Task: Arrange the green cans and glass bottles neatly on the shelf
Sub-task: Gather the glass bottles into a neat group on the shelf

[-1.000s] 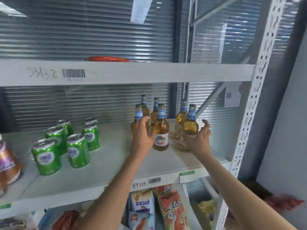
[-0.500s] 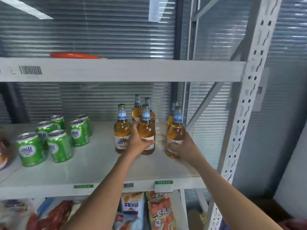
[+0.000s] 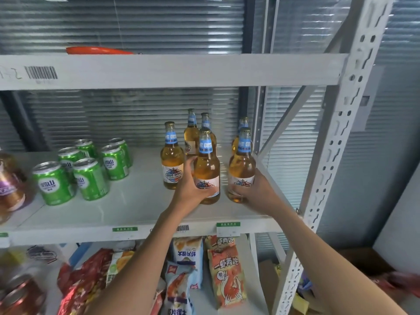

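Observation:
Several glass bottles of amber drink with blue neck labels stand on the right half of the grey shelf (image 3: 127,208). My left hand (image 3: 191,189) grips the lower body of the front middle bottle (image 3: 206,164). My right hand (image 3: 256,192) is wrapped around the base of the front right bottle (image 3: 242,164). A third bottle (image 3: 172,160) stands free just left of my left hand, and more bottles (image 3: 192,133) stand behind. Several green cans (image 3: 89,178) sit in a loose cluster on the shelf's left half.
A purple-and-brown container (image 3: 9,185) stands at the shelf's far left edge. The white perforated upright (image 3: 334,142) and a diagonal brace (image 3: 281,128) close off the right side. Snack bags (image 3: 225,269) fill the shelf below. An orange object (image 3: 97,50) lies on the upper shelf.
Both hands went from reaching beside the bottles to closing on the two front ones. The view has shifted, so the bottles now appear closer and more central.

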